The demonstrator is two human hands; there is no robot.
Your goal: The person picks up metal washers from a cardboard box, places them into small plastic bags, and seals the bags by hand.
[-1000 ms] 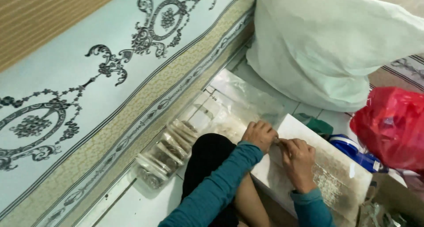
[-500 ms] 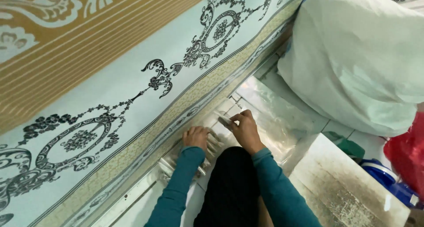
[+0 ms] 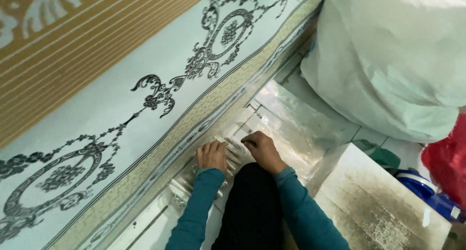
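Left hand [image 3: 211, 155]: flat, fingers spread, palm down on row of small clear packets [image 3: 233, 155] | Right hand [image 3: 260, 150]: curled, fingertips pressed on same packets; grip cannot be told | Packets: on white floor, against patterned wall base [image 3: 160, 133] at 10 o'clock | Clear plastic sheet [image 3: 301, 128]: 2 o'clock | White sack [image 3: 388, 60]: 1 o'clock | Pale board [image 3: 383, 206]: 4 o'clock

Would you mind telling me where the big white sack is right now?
In the head view, the big white sack fills the upper right, on the floor beyond the clear plastic sheet, with the red bag at its lower right.
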